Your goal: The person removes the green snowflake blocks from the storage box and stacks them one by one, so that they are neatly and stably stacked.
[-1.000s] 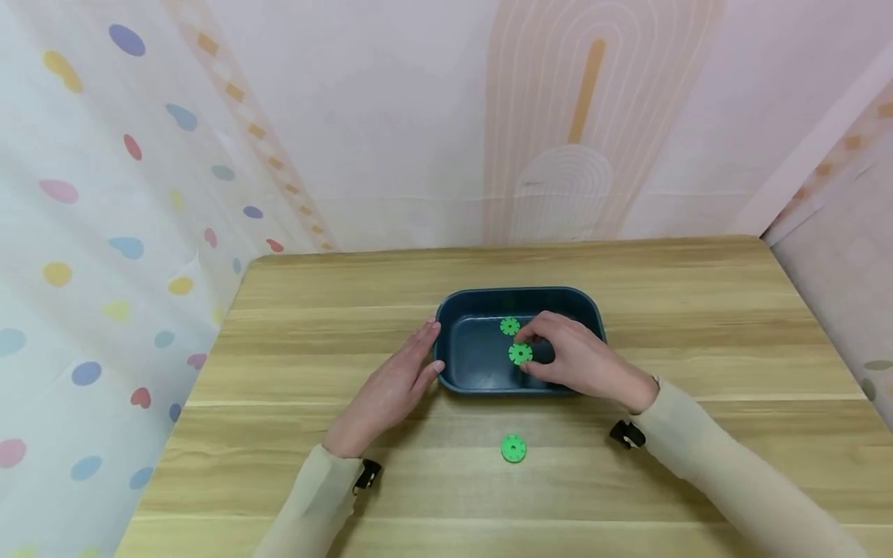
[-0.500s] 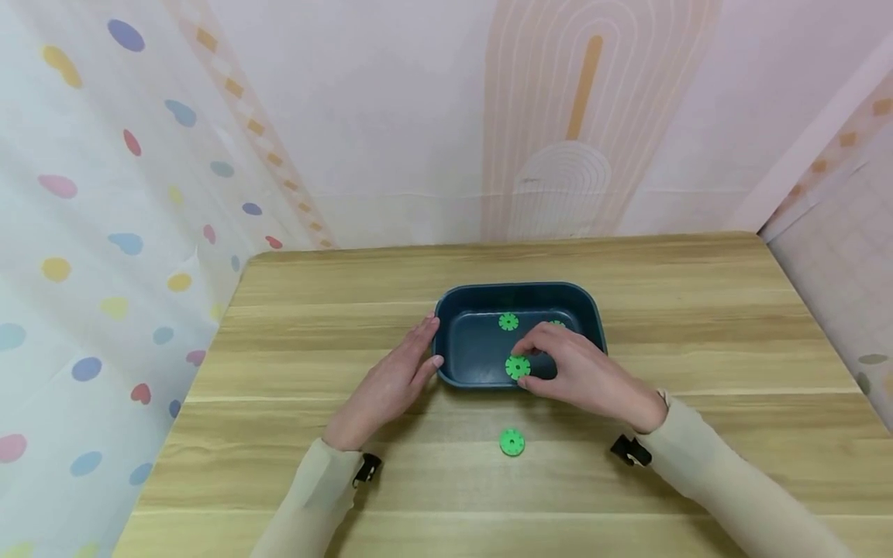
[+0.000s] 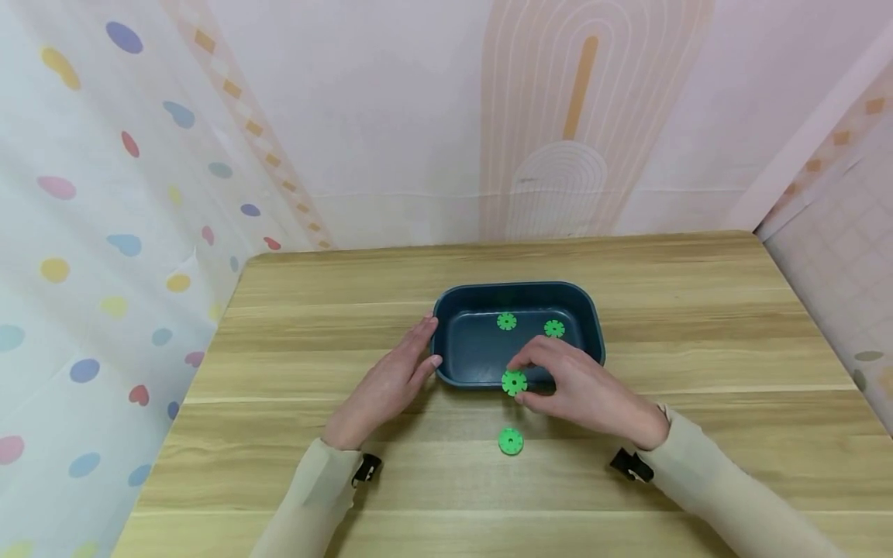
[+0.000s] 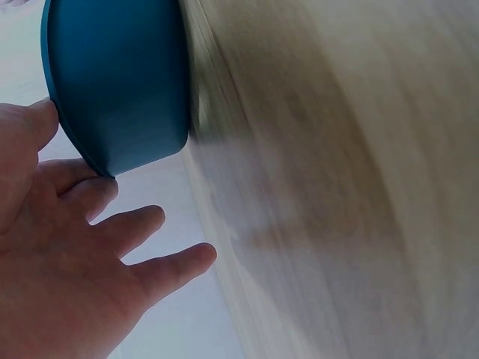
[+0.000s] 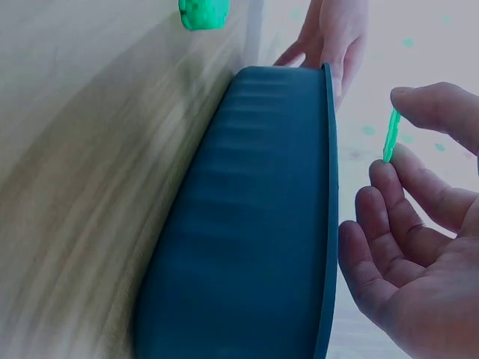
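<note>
My right hand point(image 3: 575, 384) pinches a green notched plastic disc point(image 3: 514, 382) between thumb and finger, over the front rim of a dark blue tray point(image 3: 474, 385). The right wrist view shows this disc point(image 5: 391, 134) edge-on, above the tray's rim. Two similar discs lie in the tray, one near the middle back point(image 3: 506, 321) and another to the right point(image 3: 554, 328). My left hand point(image 3: 384, 387) rests its thumb and fingertips against the tray's left end, fingers mostly straight and spread in the left wrist view. In front of the tray sits a thick green notched piece point(image 3: 511, 441), like stacked discs.
The tray stands on a wood-grain table point(image 3: 335, 310). A patterned cloth backdrop point(image 3: 391, 116) hangs behind the table and along its left side. Black wrist straps point(image 3: 631, 465) show at both sleeves.
My right hand has drawn the disc from over the tray's middle toward the front rim, uncovering the disc at the right of the tray. The left hand stays at the tray's end.
</note>
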`<state>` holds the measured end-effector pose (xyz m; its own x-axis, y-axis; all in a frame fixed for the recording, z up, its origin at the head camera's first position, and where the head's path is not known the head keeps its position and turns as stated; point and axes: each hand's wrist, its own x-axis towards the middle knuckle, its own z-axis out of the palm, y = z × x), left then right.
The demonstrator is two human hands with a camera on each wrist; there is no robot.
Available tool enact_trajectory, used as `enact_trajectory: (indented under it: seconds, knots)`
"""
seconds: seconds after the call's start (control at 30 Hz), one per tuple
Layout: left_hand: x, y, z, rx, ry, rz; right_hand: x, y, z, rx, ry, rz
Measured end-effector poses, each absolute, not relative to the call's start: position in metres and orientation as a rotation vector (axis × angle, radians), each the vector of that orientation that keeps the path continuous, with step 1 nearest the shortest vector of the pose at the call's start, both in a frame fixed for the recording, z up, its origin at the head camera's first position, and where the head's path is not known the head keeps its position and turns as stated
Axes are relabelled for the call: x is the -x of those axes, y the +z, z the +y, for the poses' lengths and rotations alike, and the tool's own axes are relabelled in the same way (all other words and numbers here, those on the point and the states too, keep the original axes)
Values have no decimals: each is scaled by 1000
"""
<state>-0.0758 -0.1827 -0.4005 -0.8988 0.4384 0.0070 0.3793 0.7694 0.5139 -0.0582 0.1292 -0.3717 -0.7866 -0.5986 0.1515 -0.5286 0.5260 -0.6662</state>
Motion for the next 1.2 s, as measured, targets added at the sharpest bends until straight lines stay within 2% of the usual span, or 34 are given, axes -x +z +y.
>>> enact_trajectory:
  seconds: [1.2]
  knots:
    - [74,-401,-183,-664,806,2842,21,-380,136,1011,-1105,2648]
